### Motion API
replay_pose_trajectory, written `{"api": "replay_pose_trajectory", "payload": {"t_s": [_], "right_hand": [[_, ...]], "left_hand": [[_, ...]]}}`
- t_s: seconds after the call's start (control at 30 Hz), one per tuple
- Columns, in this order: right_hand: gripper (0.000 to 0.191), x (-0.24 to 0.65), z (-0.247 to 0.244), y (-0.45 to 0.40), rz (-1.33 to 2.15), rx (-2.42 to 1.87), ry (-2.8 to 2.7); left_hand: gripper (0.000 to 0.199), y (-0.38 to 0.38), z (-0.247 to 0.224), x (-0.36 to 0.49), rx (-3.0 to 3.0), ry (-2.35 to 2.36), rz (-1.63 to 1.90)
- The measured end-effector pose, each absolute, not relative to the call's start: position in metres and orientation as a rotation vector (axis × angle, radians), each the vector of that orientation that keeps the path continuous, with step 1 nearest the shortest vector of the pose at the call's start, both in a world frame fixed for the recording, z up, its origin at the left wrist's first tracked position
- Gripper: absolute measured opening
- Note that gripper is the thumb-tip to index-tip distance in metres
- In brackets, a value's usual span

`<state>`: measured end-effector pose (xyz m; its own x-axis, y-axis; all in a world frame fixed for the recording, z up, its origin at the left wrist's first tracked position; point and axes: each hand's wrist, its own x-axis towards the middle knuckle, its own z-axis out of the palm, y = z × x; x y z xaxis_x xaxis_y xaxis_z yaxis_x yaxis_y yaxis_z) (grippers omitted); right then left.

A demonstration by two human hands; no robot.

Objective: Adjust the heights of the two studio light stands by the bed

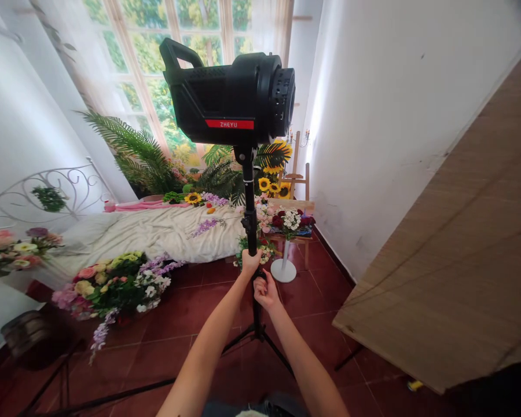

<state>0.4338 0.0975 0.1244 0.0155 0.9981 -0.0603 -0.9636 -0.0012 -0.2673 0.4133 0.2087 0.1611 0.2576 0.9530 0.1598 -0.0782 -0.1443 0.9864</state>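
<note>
A black studio light (226,98) with a red label sits on top of a black light stand (250,214), upright in front of me. My left hand (250,263) is wrapped round the stand's pole. Just below it, my right hand (267,289) is closed at a knob or collar on the same pole; its fingers partly hide that part. The stand's legs are spread on the red tile floor below my hands.
A bed with a cream blanket (178,231) and flowers (113,284) lies left. A wooden easel (296,174) and a white round-based stand (283,270) are behind the pole. A wooden panel (443,260) leans on the right. Black tripod legs (125,394) cross the floor lower left.
</note>
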Motion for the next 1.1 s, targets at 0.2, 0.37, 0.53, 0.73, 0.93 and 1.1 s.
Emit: {"api": "replay_pose_trajectory", "payload": {"t_s": [0.2, 0.37, 0.53, 0.73, 0.93, 1.1], "right_hand": [[0.033, 0.448, 0.12, 0.097, 1.324, -0.949, -0.598], [0.017, 0.482, 0.145, 0.085, 0.468, -1.66, -1.378], [0.021, 0.491, 0.141, 0.076, 0.25, -1.799, -1.214], [0.052, 0.472, 0.121, 0.081, 1.503, -1.192, -0.525], [0.03, 0.459, 0.133, 0.089, 1.691, -0.82, -0.311], [0.027, 0.461, 0.147, 0.079, 0.766, -1.315, -0.807]], "left_hand": [[0.028, 0.209, 0.159, 0.412, 1.466, 0.888, 1.188], [0.029, 0.208, 0.16, 0.412, 1.473, 0.872, 1.211], [0.029, 0.21, 0.157, 0.414, 1.457, 0.871, 1.211], [0.03, 0.208, 0.159, 0.413, 1.443, 0.853, 1.185], [0.028, 0.205, 0.164, 0.411, 1.468, 0.865, 1.187], [0.031, 0.208, 0.16, 0.414, 1.45, 0.87, 1.207]]}}
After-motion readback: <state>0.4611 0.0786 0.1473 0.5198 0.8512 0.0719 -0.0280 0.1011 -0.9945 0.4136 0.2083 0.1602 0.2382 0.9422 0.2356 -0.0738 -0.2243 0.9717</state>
